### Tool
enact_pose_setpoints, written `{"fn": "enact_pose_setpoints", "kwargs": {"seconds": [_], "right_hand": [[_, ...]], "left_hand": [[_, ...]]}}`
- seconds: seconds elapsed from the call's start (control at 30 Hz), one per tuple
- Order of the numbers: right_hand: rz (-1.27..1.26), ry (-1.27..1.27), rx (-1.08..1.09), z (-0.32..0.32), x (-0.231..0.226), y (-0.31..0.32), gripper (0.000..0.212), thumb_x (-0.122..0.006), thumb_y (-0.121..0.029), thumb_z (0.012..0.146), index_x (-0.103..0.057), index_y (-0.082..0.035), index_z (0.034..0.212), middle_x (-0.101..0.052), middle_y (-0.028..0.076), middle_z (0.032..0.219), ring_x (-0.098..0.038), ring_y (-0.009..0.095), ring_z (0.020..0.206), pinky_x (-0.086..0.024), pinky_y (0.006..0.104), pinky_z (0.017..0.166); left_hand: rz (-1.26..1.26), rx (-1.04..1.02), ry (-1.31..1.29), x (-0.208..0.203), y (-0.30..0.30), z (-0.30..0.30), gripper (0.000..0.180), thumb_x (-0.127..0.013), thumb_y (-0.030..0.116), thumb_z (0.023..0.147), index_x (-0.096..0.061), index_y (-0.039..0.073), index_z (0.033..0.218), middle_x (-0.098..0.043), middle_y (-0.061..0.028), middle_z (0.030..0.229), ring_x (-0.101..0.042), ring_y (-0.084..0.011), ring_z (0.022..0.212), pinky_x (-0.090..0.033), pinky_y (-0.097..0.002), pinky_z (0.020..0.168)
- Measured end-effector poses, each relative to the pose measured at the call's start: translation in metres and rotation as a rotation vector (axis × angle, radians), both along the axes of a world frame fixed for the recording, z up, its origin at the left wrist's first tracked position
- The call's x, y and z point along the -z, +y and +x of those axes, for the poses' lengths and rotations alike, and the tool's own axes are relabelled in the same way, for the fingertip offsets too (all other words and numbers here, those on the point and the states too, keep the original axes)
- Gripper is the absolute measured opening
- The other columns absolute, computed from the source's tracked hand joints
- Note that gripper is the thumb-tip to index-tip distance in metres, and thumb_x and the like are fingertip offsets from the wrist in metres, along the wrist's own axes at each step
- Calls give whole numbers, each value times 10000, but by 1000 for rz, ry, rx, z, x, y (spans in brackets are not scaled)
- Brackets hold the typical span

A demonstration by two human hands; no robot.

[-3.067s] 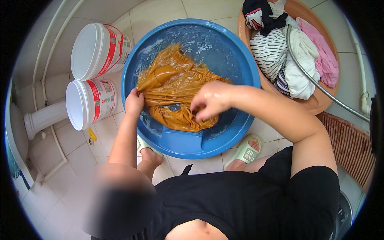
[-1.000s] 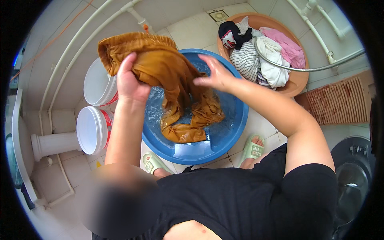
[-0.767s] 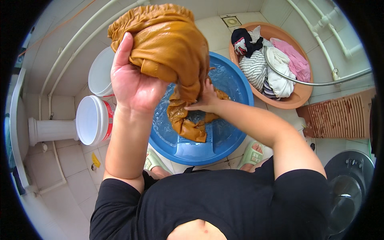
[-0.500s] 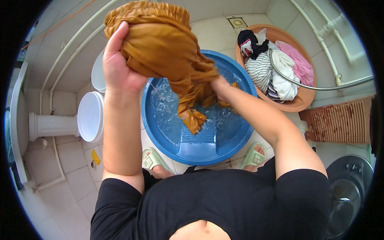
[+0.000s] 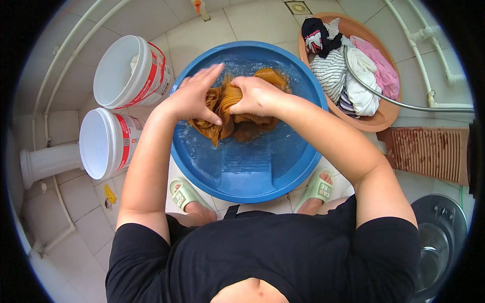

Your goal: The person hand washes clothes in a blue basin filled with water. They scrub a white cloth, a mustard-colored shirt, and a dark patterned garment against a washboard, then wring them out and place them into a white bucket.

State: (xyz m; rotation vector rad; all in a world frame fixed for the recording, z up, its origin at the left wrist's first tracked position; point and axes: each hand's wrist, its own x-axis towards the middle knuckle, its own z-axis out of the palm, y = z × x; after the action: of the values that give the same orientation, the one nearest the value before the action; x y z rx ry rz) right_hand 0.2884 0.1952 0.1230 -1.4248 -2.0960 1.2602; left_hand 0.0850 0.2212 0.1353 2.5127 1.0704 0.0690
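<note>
Brown elastic-waist trousers (image 5: 229,101) lie bunched and wet in the water of a round blue tub (image 5: 247,193). At their left side, my left hand (image 5: 194,96) is open, its fingers spread and its thumb close to the cloth. My right hand (image 5: 255,96) is closed around a gathered fold, thumb and fingers curled over it. A ridged washboard slope (image 5: 246,164) is moulded into the tub's near side, just in front of the trousers. Part of the cloth is under water.
Two white buckets (image 5: 105,144) with red bands stand left of the tub. An orange-brown basin (image 5: 376,121) of clothes is at the far right, a grey hose (image 5: 384,96) crossing it. A brown washboard (image 5: 429,151) and a dark basin (image 5: 449,212) are at the right.
The trousers, held up by my left hand above the tub, have come down into the water. My left hand has lowered and its grip has opened; my right hand now grips higher-lying folds.
</note>
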Motion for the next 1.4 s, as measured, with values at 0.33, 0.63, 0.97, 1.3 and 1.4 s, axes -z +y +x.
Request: {"fn": "enact_pose_setpoints", "kwargs": {"seconds": [0.33,0.63,0.97,1.3,1.4], "right_hand": [[61,-6,675,55,108,9,361,-566,-301,834,-619,11,1008,-618,230,991,-608,314,923,-478,361,817],[-316,-296,617,-21,144,-34,962,-683,-503,715,-189,-105,1438,-214,277,1424,-378,430,1240,-325,434,1044],[-675,390,122,19,146,-67,330,-571,-108,724,-599,3,1033,-641,123,951,-614,241,874,-484,328,781],[-123,-419,798,13,184,-61,490,-563,-437,810,-561,-159,1213,-404,209,1344,-383,373,1239,-353,408,1012],[-223,251,551,10,180,-75,334,-580,-365,827,-644,-117,1040,-449,201,1298,-421,366,1199,-350,413,1006]], "left_hand": [[-465,-26,474,70,-11,7,550,-696,362,590,-631,78,1056,-655,-167,955,-623,-313,894,-489,-385,793],[-440,493,1035,89,-80,38,487,-689,499,674,-702,130,990,-685,-67,961,-653,-212,902,-501,-336,796],[-589,-442,-560,151,-8,52,454,-543,294,872,-499,44,1248,-514,-175,1258,-487,-326,1161,-407,-364,957],[-499,-311,-105,194,-12,32,406,-423,333,922,-542,80,1217,-491,-183,1283,-464,-330,1184,-348,-396,1005],[-682,-203,-385,171,-36,20,392,-438,289,920,-533,40,1208,-505,-190,1247,-477,-341,1154,-363,-394,991]]}}
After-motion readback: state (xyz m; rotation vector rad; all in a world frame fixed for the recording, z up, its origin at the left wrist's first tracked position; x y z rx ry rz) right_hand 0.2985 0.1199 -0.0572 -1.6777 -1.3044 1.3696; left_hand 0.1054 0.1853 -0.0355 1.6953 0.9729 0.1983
